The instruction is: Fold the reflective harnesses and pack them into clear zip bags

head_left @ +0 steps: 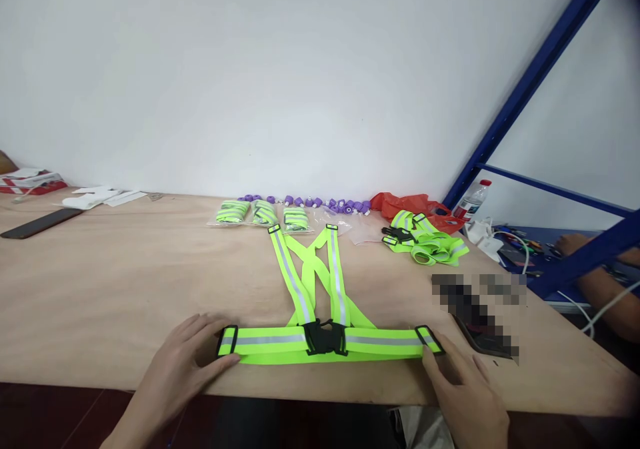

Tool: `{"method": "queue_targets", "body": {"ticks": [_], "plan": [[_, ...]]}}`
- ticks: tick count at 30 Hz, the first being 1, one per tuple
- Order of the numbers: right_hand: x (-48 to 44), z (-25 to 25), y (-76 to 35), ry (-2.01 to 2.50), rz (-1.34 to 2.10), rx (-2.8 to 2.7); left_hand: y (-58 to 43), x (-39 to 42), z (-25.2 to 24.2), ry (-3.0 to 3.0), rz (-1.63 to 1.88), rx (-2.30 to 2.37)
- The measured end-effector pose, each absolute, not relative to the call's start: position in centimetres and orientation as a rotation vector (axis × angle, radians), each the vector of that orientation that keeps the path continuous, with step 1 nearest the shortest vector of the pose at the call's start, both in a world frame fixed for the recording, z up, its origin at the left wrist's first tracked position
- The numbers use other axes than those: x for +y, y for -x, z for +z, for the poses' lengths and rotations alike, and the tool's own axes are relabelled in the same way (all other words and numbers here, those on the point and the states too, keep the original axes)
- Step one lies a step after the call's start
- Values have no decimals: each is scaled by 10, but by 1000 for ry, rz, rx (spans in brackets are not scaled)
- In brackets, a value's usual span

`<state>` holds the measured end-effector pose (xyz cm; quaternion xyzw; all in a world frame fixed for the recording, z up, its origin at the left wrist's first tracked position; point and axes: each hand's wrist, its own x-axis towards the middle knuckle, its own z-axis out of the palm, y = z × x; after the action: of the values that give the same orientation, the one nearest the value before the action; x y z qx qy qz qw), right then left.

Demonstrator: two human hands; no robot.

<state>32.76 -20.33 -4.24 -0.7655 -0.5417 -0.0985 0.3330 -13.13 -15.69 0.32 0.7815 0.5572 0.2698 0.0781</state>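
Observation:
A neon-green reflective vest harness [380, 341] with grey stripes lies spread on the table near its front edge. Its waist belt runs straight across, fastened at the middle by a black buckle [326, 337]. Behind the belt, two shoulder straps reach away from me and cross at the back. My left hand [183, 355] pinches the belt's left end beside a black slider, thumb at the lower edge. At the opposite end, my right hand [465, 385] has its thumb and fingers closed on the belt by the other slider.
Several bagged folded harnesses [233, 212] sit farther back, before a row of small purple items [345, 205]. To the right lie a loose green harness [433, 245], a red plastic bag [407, 204], a bottle [473, 200] and a blurred-out object. Beyond the blue frame [533, 69] shows another person's arm [607, 299].

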Motion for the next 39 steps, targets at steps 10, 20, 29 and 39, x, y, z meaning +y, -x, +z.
{"method": "queue_targets", "body": {"ticks": [10, 20, 29, 39], "plan": [[-203, -44, -326, 2125, -216, -1324, 133, -164, 4, -2255, 771, 1646], [-198, -47, -335, 2124, -71, -1492, 118, -168, 15, -2251, 664, 1617], [-185, -39, -341, 2040, -64, -1589, 110, -170, 21, -2136, 623, 1620], [-188, -24, -323, 2116, 64, -1328, 105, -171, 9, -1815, 727, 1762]]}}
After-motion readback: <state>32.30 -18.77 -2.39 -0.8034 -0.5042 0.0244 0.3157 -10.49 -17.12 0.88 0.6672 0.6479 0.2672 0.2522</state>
